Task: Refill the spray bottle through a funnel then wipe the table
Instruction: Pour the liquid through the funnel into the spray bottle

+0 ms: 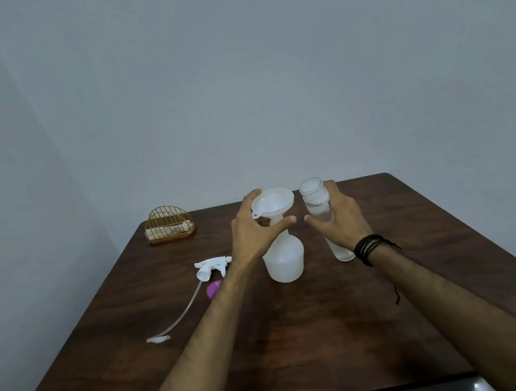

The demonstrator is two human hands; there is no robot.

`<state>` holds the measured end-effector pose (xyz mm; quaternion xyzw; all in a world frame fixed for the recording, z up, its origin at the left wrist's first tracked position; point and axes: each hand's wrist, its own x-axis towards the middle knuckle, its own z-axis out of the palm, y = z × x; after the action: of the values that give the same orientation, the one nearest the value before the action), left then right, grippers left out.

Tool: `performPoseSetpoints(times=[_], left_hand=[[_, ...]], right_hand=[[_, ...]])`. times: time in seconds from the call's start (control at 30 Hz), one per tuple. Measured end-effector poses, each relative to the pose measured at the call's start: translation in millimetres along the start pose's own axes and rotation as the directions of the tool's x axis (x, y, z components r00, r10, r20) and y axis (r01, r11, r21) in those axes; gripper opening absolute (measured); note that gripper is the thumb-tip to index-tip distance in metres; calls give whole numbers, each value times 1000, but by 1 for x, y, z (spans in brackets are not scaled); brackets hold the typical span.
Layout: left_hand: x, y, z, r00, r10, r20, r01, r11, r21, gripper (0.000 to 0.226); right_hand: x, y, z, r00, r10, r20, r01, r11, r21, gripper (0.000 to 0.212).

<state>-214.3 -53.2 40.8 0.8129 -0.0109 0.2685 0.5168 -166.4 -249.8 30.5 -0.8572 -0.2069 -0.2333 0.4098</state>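
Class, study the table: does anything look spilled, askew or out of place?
No spill or damage shows. The spray head lies on its side on the table, off its bottle, as refilling requires. The funnel sits in the bottle's neck, steadied by the left hand; the right hand grips the uncapped water bottle.

- Table (293, 332): dark wood.
- Spray bottle (284, 261): standing, under left hand (253, 227).
- Clear bottle (342, 252): at right hand (337, 219).
- Spray head (211, 266), purple cap (213, 288): left of left forearm.
- Gold wire holder (169, 225): far left of left hand.
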Motion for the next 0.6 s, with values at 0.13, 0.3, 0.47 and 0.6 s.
performPoseSetpoints(times=[0.13, 0.3, 0.47, 0.6], left_hand=[[2, 7, 3, 998, -46, -32, 46, 999, 4, 91], [5, 9, 3, 997, -63, -32, 63, 998, 6, 89], [7, 6, 3, 997, -71, -14, 71, 997, 19, 95], [9, 3, 3, 996, -86, -14, 86, 996, 27, 94]], right_hand=[[5, -6, -5, 1000, -14, 28, 16, 999, -48, 48], [18, -14, -10, 997, -60, 56, 67, 987, -144, 45], [30, -19, -17, 991, -91, 102, 119, 944, -307, 43], [38, -21, -22, 983, -117, 144, 163, 914, -372, 41]])
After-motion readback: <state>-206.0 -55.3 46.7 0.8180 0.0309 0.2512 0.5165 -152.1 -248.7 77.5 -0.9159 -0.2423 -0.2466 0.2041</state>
